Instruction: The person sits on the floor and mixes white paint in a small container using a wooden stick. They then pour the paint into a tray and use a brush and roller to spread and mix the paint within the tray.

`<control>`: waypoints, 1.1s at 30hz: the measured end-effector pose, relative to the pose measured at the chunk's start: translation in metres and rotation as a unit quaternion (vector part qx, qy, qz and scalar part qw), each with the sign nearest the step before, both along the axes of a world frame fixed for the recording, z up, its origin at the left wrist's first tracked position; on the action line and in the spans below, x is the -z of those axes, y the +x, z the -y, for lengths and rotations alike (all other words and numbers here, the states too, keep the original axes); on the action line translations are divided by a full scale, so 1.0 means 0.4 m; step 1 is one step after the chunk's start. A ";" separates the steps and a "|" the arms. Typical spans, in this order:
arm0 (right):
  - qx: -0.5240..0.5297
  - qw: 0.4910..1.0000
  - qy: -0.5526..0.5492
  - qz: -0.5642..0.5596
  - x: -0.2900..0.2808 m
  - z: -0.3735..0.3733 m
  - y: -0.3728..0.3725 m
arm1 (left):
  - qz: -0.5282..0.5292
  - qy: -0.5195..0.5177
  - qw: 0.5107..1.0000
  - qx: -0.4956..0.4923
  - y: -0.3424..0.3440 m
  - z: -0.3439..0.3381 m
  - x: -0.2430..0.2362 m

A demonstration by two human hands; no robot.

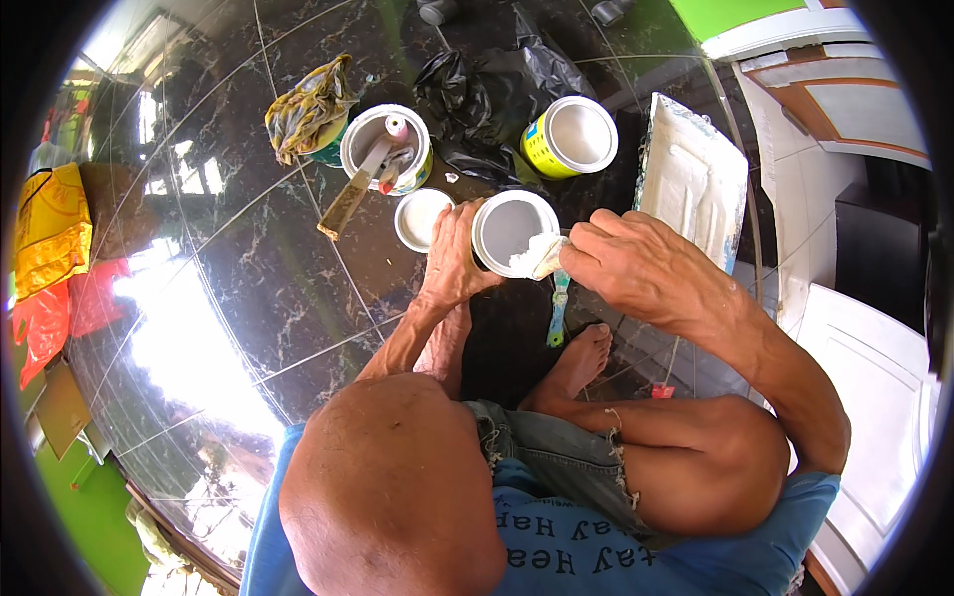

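My left hand (457, 258) is wrapped round the side of a paint can (515, 221) with a white rim and a grey inside. Between the closed fingers of my right hand (621, 260) is a pale, white-smeared wad (540, 256), which reaches over the can's right rim. Whether it is cloth or something else, I cannot tell. Just left of the can stands a smaller white tub (422, 219) with white contents. A green-handled tool (558, 310) lies below my right hand, its upper end hidden.
Behind stand an open bucket (386, 124) holding a scraper (348, 202) and other tools, and a yellow-green can (569, 139). Black plastic bags (487, 94) and a stained cloth (310, 107) lie nearby. A white paint tray (691, 179) is at right, my bare foot (581, 363) nearer.
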State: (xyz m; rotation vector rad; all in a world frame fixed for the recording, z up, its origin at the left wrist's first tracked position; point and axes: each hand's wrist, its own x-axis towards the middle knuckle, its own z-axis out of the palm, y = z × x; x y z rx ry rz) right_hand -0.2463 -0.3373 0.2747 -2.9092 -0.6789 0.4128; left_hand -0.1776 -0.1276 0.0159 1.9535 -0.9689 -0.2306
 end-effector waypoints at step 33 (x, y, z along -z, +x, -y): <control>0.324 0.914 0.239 -0.049 0.004 0.054 -0.026 | -0.015 0.033 0.999 0.017 0.001 -0.002 0.006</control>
